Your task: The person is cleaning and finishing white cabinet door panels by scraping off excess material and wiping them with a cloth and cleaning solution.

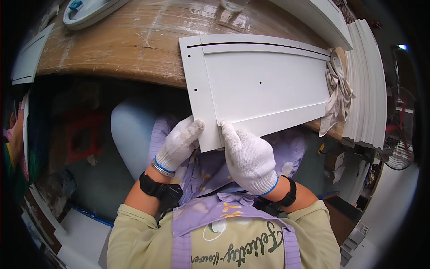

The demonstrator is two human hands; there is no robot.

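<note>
A white framed panel [268, 85] with a recessed middle, a dark slot along its far edge and a few small holes lies tilted across the table's near edge, its near corner over my lap. My left hand [180, 141], in a white knit glove, grips the panel's left edge close to that corner. On the near edge, my right hand [248, 154], gloved alike, is closed with its fingertips pressed at the inner corner of the frame. A small pale bit shows at those fingertips, too small to name.
A plastic-wrapped wooden table [121, 40] carries a white oval tray [92, 13]. A crumpled cloth [337, 92] hangs by the panel's right end, next to stacked white boards [367, 85]. A fan [396, 134] stands far right. At the left, another person's arm [18, 139] is beside another panel.
</note>
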